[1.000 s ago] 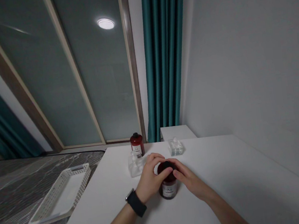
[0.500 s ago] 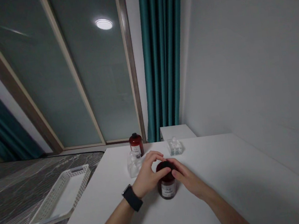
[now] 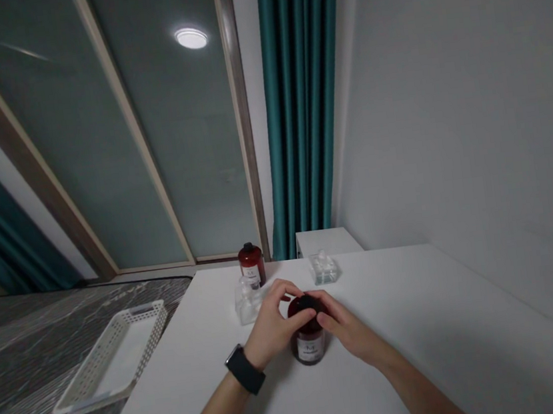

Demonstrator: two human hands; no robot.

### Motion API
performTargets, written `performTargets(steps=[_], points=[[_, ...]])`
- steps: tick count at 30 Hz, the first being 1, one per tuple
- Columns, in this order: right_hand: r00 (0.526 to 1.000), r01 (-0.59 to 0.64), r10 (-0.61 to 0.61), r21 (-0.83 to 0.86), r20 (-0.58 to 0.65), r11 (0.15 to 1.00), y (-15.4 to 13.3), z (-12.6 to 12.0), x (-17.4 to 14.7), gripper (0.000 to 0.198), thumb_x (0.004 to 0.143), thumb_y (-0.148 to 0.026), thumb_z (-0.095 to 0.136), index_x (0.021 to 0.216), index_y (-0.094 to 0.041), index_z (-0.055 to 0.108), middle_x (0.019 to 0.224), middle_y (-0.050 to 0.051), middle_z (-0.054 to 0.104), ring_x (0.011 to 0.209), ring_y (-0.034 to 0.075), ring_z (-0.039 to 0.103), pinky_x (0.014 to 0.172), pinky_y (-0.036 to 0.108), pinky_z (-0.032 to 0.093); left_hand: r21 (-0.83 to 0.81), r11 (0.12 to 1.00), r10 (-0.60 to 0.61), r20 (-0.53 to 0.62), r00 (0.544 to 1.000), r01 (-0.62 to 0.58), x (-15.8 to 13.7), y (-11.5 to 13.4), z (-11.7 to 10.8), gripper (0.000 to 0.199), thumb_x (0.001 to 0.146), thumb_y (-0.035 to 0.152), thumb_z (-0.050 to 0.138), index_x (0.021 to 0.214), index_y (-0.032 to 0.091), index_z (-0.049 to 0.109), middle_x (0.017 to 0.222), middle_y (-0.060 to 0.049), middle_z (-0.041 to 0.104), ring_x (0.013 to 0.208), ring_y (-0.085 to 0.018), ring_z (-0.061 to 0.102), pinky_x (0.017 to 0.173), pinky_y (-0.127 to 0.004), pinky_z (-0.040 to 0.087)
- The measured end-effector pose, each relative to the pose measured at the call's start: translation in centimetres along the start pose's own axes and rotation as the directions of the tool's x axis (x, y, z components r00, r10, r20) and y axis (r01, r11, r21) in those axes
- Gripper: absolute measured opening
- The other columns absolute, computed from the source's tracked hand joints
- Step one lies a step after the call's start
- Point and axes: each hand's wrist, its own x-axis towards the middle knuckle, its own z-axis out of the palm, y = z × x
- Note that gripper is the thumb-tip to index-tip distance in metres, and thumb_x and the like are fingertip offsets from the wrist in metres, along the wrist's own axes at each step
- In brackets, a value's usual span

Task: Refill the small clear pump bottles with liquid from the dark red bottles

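Note:
A dark reddish-brown bottle [image 3: 311, 348] with a white label stands upright on the white table [image 3: 331, 402]. My left hand [image 3: 274, 320], with a black watch on its wrist, curls over the top of it, thumb and fingers closed around the black cap [image 3: 308, 302]. At the bottle's right shoulder, my right hand [image 3: 348, 334] is wrapped around the side, its far fingertips partly hidden. Just left of my left hand is a clear glass bottle [image 3: 247, 303]. Behind that stands a second reddish-brown bottle [image 3: 252, 264], also black-capped and labelled.
Another clear glass bottle [image 3: 323, 268] sits toward the table's far edge. A white perforated basket [image 3: 109, 362] is on the left, lower than the tabletop. Beyond the table are a small white cabinet [image 3: 328, 241] and a teal curtain [image 3: 302, 110]. A grey wall runs along the right.
Both hands stay around the bottle's top, with the fingers shifting only slightly. More of the black cap shows between them now. The whole scene sits a little higher in view.

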Motion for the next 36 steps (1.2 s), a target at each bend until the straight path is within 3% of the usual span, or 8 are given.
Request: performTargets(steps=[8,15,19,22,26,32,36], points=[[0.999,0.005,-0.005,-0.002,0.050,1.000,0.1,-0.4,-0.1,0.061,0.087,-0.064,0.056,0.131,-0.023,0.049,0.132,0.010,0.058,0.125,0.029,0.052,0.109,0.046,0.037,-0.016,0.999,0.034,0.066,0.997,-0.033,0.5,-0.4,-0.6,0.012,0.079,0.025,0.075,0.084,0.020,0.065,0.116,-0.007,0.053,0.115,-0.026,0.052,0.108,-0.045,0.033],[0.997,0.016,-0.016,0.004,0.075,1.000,0.1,-0.4,0.1,0.058,0.089,-0.062,0.055,0.132,-0.024,0.049,0.133,0.010,0.057,0.127,0.028,0.051,0.110,0.046,0.036,-0.058,0.995,0.086,0.145,0.986,-0.078,1.1,-1.0,-1.1,0.017,0.079,0.033,0.076,0.086,0.020,0.068,0.112,-0.007,0.051,0.112,-0.026,0.052,0.107,-0.044,0.035],[0.999,0.015,-0.015,0.013,0.036,1.000,0.2,-0.1,0.1,0.062,0.084,-0.067,0.057,0.128,-0.023,0.051,0.127,0.010,0.060,0.124,0.029,0.052,0.108,0.047,0.038,0.010,0.997,0.079,0.061,0.995,-0.079,0.3,-0.8,-0.4,0.013,0.083,0.029,0.071,0.087,0.020,0.064,0.107,-0.006,0.053,0.108,-0.024,0.053,0.102,-0.042,0.038],[1.000,-0.011,0.011,0.009,0.027,1.000,0.1,-0.1,0.1,0.061,0.083,-0.068,0.058,0.124,-0.023,0.052,0.124,0.010,0.061,0.122,0.029,0.053,0.107,0.046,0.038,0.051,0.997,0.067,-0.015,0.998,-0.066,-0.1,-0.5,0.4,0.017,0.078,0.027,0.075,0.087,0.020,0.061,0.103,-0.006,0.056,0.104,-0.024,0.055,0.096,-0.040,0.041],[1.000,-0.008,0.007,0.014,0.026,1.000,0.1,-0.1,0.2,0.060,0.084,-0.068,0.058,0.124,-0.023,0.051,0.125,0.010,0.060,0.121,0.028,0.055,0.106,0.046,0.040,0.009,1.000,0.020,-0.089,0.996,-0.019,-0.1,-0.5,1.3,0.021,0.076,0.027,0.076,0.079,0.019,0.058,0.098,-0.005,0.059,0.097,-0.023,0.059,0.091,-0.038,0.044],[0.999,0.028,-0.028,-0.005,0.034,1.000,0.2,-0.2,0.2,0.058,0.085,-0.066,0.058,0.124,-0.024,0.052,0.124,0.010,0.061,0.123,0.028,0.053,0.106,0.046,0.040,-0.092,0.996,0.000,-0.090,0.996,-0.008,0.2,-1.4,1.4,0.025,0.076,0.033,0.077,0.072,0.019,0.057,0.110,-0.008,0.063,0.122,-0.029,0.054,0.108,-0.047,0.035],[0.999,0.030,-0.029,-0.017,0.036,0.999,0.1,-0.3,0.2,0.056,0.087,-0.064,0.057,0.126,-0.024,0.052,0.128,0.009,0.059,0.128,0.028,0.049,0.108,0.045,0.038,-0.171,0.985,0.026,-0.052,0.998,-0.034,0.4,-2.2,1.2,0.029,0.076,0.038,0.079,0.073,0.019,0.057,0.110,-0.008,0.062,0.127,-0.029,0.051,0.109,-0.048,0.035]])
